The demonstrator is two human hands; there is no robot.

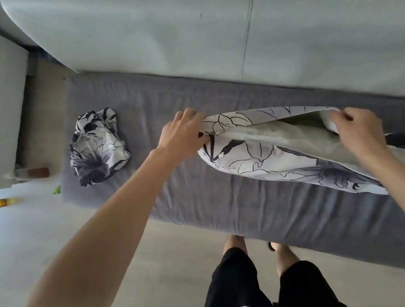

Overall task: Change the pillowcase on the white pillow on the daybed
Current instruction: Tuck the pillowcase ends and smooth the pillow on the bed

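White pillow (297,134), soft and plump, lies on the grey woven daybed mattress (231,202), half inside a floral-print pillowcase (256,160). Left hand (182,132) grips the case's open hem at one corner; right hand (355,127) pinches the opposite edge, stretching the mouth wide. A second, crumpled floral pillowcase (97,146) sits well apart.
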